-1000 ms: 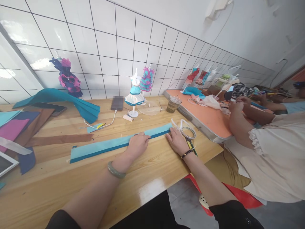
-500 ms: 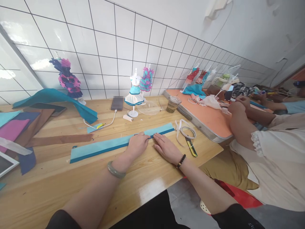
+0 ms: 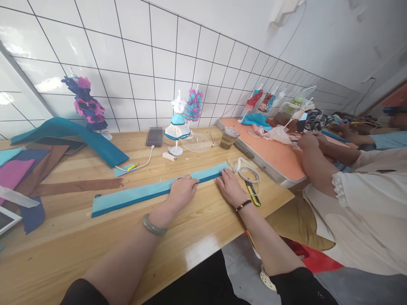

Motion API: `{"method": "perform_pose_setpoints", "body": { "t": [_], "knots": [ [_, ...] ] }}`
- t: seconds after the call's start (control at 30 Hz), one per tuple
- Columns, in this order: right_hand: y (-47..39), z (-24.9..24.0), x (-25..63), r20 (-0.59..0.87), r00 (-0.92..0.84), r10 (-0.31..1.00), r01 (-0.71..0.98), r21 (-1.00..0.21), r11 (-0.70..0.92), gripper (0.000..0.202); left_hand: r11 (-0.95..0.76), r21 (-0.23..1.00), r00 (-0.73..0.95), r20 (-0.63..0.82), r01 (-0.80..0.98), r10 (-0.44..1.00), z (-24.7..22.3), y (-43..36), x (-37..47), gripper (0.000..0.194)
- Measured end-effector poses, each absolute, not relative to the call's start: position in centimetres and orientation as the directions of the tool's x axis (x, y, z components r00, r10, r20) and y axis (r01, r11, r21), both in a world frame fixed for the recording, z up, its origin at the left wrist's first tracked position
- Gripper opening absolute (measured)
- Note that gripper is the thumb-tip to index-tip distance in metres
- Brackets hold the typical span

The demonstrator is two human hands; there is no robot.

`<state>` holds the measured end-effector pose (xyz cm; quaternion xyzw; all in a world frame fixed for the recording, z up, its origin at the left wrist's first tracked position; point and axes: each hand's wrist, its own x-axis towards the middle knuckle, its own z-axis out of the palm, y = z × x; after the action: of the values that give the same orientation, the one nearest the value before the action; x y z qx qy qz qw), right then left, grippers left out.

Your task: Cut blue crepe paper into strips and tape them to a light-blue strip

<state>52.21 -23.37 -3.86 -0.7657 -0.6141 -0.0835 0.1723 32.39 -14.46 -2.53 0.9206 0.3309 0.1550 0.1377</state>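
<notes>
A long light-blue fabric strip (image 3: 136,196) with a darker teal band along its near edge lies on the wooden table. My left hand (image 3: 183,191) is closed, its fingers curled and pressed on the middle of the strip at the band. Near the strip's right end, my right hand (image 3: 232,187) lies with fingers stretched out, the tips touching the teal edge. Just right of that hand are a roll of white tape (image 3: 248,174) with a loose tail and a yellow-and-black utility knife (image 3: 253,195).
Small dressed mannequins (image 3: 177,123) stand along the tiled wall. A lidded cup (image 3: 229,138) stands beside an orange-topped table (image 3: 270,154), where a co-worker's hands (image 3: 308,142) are busy. Coloured fabric pieces (image 3: 28,169) and a teal cloth (image 3: 95,142) lie at left.
My right hand has slid right along the strip's teal edge, away from my left hand, to near its end. My left hand stays at the middle. The view has shifted slightly.
</notes>
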Motion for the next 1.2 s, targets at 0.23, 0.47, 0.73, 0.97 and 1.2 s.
{"method": "perform_pose_setpoints", "body": {
  "t": [0.23,0.47,0.73,0.97,1.2],
  "knots": [
    [-24.3,-2.5,49.1,0.299,-0.089,0.950,0.967,-0.204,0.155,0.045,-0.738,0.355,0.730,0.186,0.575,0.658,-2.4,-14.5,32.4,0.031],
    [-23.1,-4.1,52.6,0.356,0.289,0.889,0.949,-0.227,-0.218,0.047,-0.740,0.359,0.731,0.192,0.569,0.655,-2.7,-14.4,32.5,0.030],
    [-22.8,-4.5,53.5,0.404,0.355,0.843,0.930,-0.242,-0.276,0.052,-0.741,0.363,0.732,0.193,0.565,0.653,-2.7,-14.4,32.4,0.030],
    [-23.6,-2.5,49.9,0.476,-0.093,0.874,0.961,-0.187,0.204,0.034,-0.736,0.360,0.733,0.174,0.574,0.657,-2.5,-14.6,32.4,0.031],
    [-23.4,-2.8,49.6,0.448,-0.060,0.892,0.971,-0.180,0.156,0.035,-0.767,0.267,0.752,0.180,0.583,0.635,-2.2,-15.2,32.3,0.034]
  ]
}}
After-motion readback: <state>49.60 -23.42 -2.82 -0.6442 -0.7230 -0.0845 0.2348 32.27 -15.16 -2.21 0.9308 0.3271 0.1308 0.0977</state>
